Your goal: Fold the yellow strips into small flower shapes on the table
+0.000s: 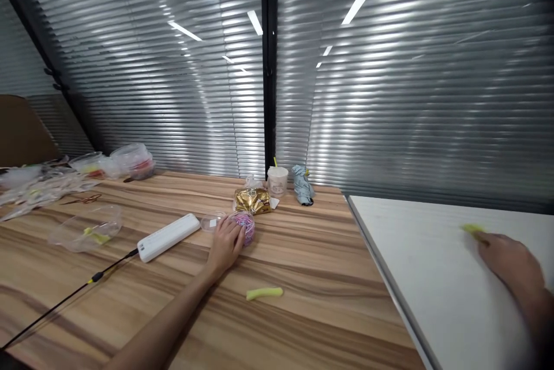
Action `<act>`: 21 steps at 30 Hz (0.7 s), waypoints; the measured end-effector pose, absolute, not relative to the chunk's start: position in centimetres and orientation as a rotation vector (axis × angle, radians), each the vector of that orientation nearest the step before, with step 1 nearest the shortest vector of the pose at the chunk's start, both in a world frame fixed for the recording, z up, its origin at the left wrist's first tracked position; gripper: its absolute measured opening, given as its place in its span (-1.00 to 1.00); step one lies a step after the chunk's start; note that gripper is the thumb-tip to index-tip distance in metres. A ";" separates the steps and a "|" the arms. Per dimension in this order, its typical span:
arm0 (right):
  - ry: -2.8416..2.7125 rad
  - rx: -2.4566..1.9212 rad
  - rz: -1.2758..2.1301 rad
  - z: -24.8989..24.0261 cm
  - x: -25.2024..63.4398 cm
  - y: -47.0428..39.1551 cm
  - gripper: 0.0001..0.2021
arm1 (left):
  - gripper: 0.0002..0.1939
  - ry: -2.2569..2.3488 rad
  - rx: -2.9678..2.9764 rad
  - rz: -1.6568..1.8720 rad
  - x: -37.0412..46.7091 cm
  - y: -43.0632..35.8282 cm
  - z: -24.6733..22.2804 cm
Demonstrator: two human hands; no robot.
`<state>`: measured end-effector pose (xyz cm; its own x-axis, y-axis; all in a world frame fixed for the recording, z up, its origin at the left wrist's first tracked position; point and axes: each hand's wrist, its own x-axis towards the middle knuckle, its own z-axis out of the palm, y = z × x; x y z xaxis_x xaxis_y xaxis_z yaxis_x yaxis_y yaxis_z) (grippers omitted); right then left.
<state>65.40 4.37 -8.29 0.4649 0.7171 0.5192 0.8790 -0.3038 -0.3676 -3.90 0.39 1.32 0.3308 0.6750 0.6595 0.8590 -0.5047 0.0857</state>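
Note:
My left hand (225, 241) grips a small round clear tub (246, 225) of pink, purple and blue rubber bands or similar loops, its fingers over the near side. Just left of that tub lies a clear lid (212, 223). Out to the right, above the white surface, my right hand (513, 263) is closed on a small yellow piece (471, 228); both are blurred, so its kind is unclear. On the wood in front of me rests a soft-looking pale yellow strip (264, 293).
A white power bank (168, 237) with a black cable (64, 299) lies left. Further left are a clear tub (97, 228), scissors (86, 199) and stacked containers (132, 159). Behind stand a gold packet (252, 201), a cup (277, 180) and a grey-blue wrapped bundle (303, 185). A raised white board (415, 266) borders the right.

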 end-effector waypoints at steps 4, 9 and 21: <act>-1.598 -1.943 -0.261 -5.5 55.9 3.8 -0.64 | -0.71 -1.371 -2.293 -0.973 -3.7 0.5 1.2; -1.892 -1.397 0.131 -1.0 36.2 0.4 -0.69 | -0.70 -1.322 -2.297 -0.989 -3.5 0.7 1.3; -1.728 -0.968 0.823 -0.4 17.5 -3.6 -0.69 | -0.72 -1.292 -2.276 -1.104 -3.7 1.1 1.4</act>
